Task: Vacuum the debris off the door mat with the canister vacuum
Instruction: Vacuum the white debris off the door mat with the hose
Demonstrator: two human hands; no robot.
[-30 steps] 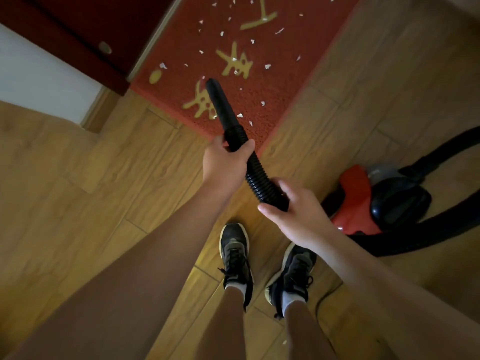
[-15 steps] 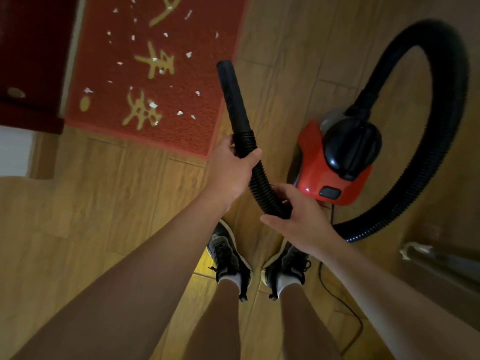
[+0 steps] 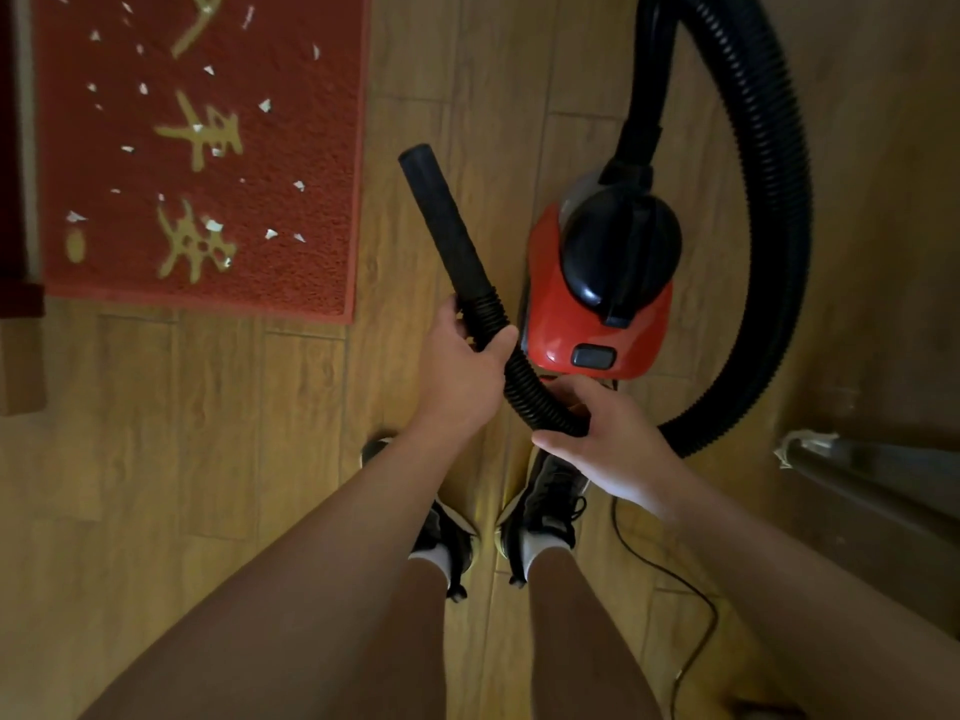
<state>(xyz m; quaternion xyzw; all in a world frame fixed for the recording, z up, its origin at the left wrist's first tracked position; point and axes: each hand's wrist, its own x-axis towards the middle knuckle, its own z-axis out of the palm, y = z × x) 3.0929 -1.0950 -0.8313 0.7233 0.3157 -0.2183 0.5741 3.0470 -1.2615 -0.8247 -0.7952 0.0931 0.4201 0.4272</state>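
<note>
The left hand (image 3: 462, 366), at centre frame, wraps its fingers and thumb round the hose (image 3: 524, 389) just where the ribbed part meets the smooth black nozzle tube (image 3: 447, 226). The right hand (image 3: 602, 433), just below and to the right, curls its fingers over the ribbed hose further down, with the thumb stretched out beneath. From that grip the hose runs right and loops up the right side of the frame to the top of the canister vacuum (image 3: 597, 314), a red and black body sitting on the wood floor (image 3: 208, 433) just right of the nozzle, its dark switch (image 3: 594, 356) facing the person. The nozzle tube slants toward the upper left, its mouth held above bare floor between the canister and the door mat (image 3: 311, 262). The mat lies in the upper left of the frame, with white scraps of debris (image 3: 265, 105) scattered across it. The step in hand looks like readying and aiming the nozzle, with no cleaning done yet. Whether the machine is running cannot be told. The next move likely calls for swinging the mouth left over the mat's edge and lowering it close to the scraps while the right hand feeds slack.
</note>
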